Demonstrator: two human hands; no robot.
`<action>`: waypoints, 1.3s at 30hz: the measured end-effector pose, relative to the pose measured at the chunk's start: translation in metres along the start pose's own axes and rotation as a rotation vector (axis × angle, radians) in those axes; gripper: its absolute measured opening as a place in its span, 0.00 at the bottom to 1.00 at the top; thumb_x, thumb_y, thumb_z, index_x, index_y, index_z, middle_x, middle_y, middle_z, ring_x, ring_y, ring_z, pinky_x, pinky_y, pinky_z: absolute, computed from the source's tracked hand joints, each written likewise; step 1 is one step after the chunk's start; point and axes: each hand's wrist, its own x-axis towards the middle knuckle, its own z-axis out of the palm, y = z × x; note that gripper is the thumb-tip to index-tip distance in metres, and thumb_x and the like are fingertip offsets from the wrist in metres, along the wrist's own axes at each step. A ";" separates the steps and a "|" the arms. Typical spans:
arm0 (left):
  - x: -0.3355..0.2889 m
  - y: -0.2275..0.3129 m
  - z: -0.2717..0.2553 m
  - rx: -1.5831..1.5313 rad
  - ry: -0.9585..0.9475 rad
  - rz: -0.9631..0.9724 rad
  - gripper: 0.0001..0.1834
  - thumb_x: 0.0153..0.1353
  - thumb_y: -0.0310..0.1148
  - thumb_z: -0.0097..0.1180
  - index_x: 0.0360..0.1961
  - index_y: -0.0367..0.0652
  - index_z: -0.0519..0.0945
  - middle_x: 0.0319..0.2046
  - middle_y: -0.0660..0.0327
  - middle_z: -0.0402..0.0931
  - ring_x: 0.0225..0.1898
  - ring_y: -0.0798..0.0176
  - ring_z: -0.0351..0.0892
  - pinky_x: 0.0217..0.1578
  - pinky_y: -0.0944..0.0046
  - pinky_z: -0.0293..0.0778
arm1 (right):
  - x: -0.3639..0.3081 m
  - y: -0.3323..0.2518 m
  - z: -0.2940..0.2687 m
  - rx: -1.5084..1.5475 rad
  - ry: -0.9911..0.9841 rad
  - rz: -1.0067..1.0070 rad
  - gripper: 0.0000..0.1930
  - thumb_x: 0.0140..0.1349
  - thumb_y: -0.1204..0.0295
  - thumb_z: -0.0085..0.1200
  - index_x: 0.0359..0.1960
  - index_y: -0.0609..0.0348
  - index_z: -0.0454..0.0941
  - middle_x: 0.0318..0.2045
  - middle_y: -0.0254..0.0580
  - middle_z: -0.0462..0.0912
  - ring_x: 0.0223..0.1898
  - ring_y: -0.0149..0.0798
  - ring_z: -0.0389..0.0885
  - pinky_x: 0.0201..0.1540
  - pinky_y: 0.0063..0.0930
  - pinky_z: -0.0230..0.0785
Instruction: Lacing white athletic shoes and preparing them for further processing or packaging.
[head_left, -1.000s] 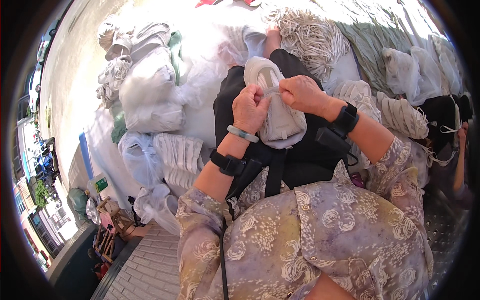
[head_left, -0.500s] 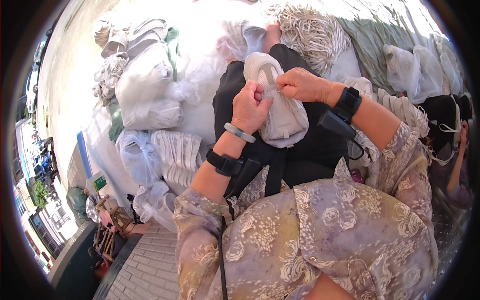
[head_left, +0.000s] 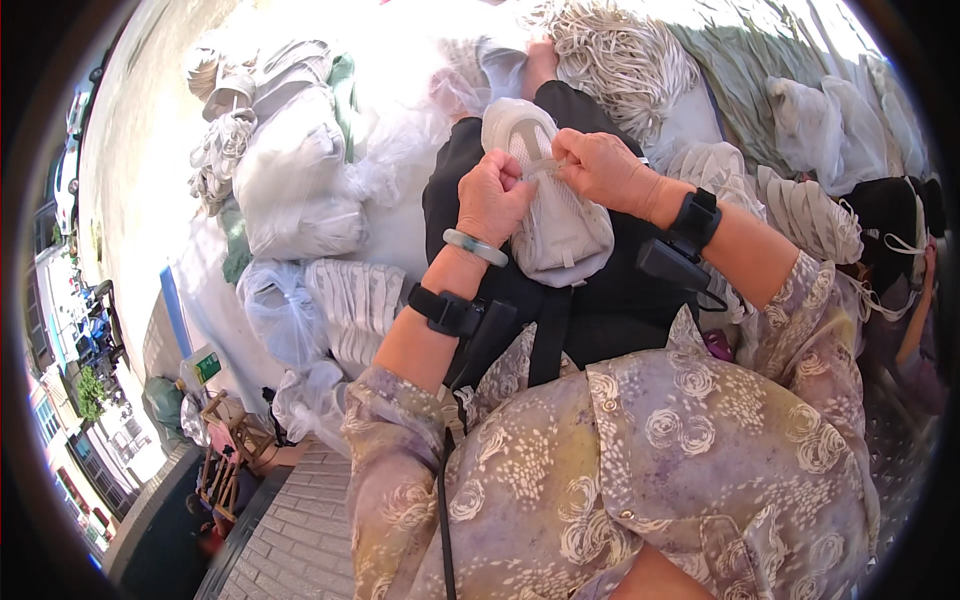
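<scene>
A white sneaker upper with a mesh toe rests across my black-trousered lap, its toe pointing away from me. A pale, narrow lace runs across it between my two hands. At the shoe's left edge, my left hand is closed in a pinch at one end of this lace. My right hand pinches the lace from the right side, its knuckles raised above the shoe. The fingertips partly hide the exact grip and the eyelets.
A large tangle of whitish laces lies far right of my knees. Rows of stacked white shoe uppers and filled plastic bags stand at left. More stacked uppers lie at right, near another person's arm.
Both hands remain at the lace and have shifted slightly with the shoe toward the upper left. My right fingers have moved up a little over the shoe.
</scene>
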 end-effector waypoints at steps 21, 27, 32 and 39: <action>0.000 -0.012 0.003 -0.190 -0.100 -0.087 0.10 0.50 0.27 0.60 0.30 0.40 0.71 0.20 0.68 0.68 0.16 0.77 0.65 0.13 0.77 0.64 | -0.005 -0.012 0.023 -0.242 0.062 0.058 0.07 0.56 0.71 0.45 0.27 0.61 0.71 0.28 0.51 0.77 0.35 0.52 0.76 0.38 0.43 0.66; -0.011 -0.003 0.005 -0.052 0.009 0.059 0.09 0.49 0.25 0.59 0.31 0.39 0.73 0.19 0.70 0.68 0.17 0.78 0.62 0.19 0.75 0.65 | -0.004 -0.011 0.026 -0.180 0.102 0.067 0.07 0.56 0.71 0.45 0.28 0.61 0.71 0.28 0.52 0.77 0.35 0.52 0.76 0.38 0.44 0.66; -0.015 0.001 0.008 0.109 0.116 0.288 0.10 0.48 0.23 0.57 0.34 0.39 0.76 0.19 0.62 0.70 0.18 0.72 0.67 0.24 0.72 0.68 | 0.006 0.007 0.020 -0.023 -0.043 0.029 0.07 0.56 0.70 0.44 0.26 0.60 0.72 0.26 0.52 0.77 0.36 0.54 0.75 0.38 0.44 0.65; -0.018 0.002 0.009 0.211 0.162 0.407 0.09 0.49 0.23 0.56 0.34 0.38 0.77 0.26 0.54 0.76 0.24 0.58 0.77 0.27 0.66 0.73 | 0.008 0.006 0.022 -0.085 -0.090 -0.039 0.07 0.55 0.70 0.45 0.26 0.61 0.72 0.27 0.52 0.77 0.36 0.54 0.75 0.38 0.45 0.64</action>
